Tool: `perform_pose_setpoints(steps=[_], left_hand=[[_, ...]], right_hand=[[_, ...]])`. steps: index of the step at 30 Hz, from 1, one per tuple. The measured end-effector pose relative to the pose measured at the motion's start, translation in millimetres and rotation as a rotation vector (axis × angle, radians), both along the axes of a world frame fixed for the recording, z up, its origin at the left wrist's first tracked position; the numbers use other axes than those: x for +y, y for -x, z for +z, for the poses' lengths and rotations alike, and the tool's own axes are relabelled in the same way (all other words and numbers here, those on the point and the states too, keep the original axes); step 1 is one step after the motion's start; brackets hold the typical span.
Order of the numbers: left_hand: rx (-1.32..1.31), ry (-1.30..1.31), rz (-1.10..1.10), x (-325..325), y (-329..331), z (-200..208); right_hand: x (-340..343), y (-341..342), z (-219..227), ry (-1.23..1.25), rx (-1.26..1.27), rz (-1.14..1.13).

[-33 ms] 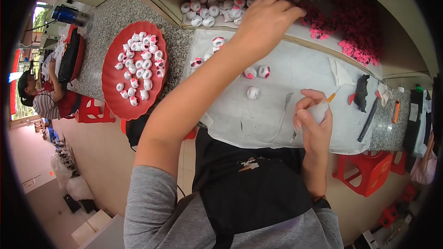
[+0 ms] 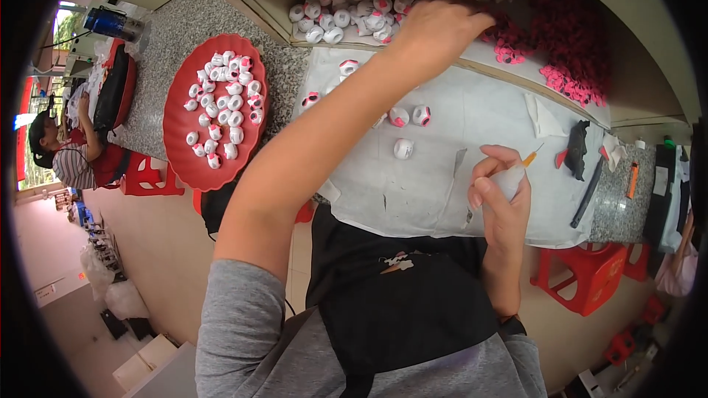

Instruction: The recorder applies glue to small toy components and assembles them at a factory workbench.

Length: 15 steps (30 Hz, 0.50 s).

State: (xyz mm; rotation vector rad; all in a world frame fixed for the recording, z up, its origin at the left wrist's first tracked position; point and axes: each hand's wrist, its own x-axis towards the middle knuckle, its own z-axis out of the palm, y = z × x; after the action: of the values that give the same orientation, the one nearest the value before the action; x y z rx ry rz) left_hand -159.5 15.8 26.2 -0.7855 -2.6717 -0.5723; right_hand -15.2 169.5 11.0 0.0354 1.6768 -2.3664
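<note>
My left arm stretches up and across the covered worktop, and my left hand (image 2: 446,33) reaches into the shelf bin. Its fingers are in shadow above a heap of small white-and-pink pieces (image 2: 341,18), so their grip is hidden. Small pink parts (image 2: 509,51) lie just right of that hand. Closed around a small translucent white squeeze bottle (image 2: 509,180) with a thin yellow-based needle tip is my right hand (image 2: 504,203), held over the white sheet (image 2: 435,191). Several white pieces, such as this one (image 2: 403,149), sit on the sheet below my left forearm.
To the left stands a red scalloped tray (image 2: 177,121) with several white pieces in it. A dark rag (image 2: 577,151), a black stick-like tool (image 2: 588,199) and an orange cutter-like tool (image 2: 633,180) lie on the right. A red stool (image 2: 582,276) is below. Another person (image 2: 70,151) sits far left.
My left hand has moved slightly right and deeper into the bin, its fingers passing into shadow. My right hand holds the bottle in nearly the same spot.
</note>
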Motion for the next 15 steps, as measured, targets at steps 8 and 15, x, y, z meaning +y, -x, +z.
perform_pose_setpoints(steps=[8, 15], left_hand=[[-0.044, -0.447, -0.038, 19, 38, -21], [-0.759, -1.022, -0.06, -27, -81, 9]], right_hand=[[12, -6, -7, 0.042, 0.016, -0.157], [19, -5, -2, 0.148, 0.045, 0.055]])
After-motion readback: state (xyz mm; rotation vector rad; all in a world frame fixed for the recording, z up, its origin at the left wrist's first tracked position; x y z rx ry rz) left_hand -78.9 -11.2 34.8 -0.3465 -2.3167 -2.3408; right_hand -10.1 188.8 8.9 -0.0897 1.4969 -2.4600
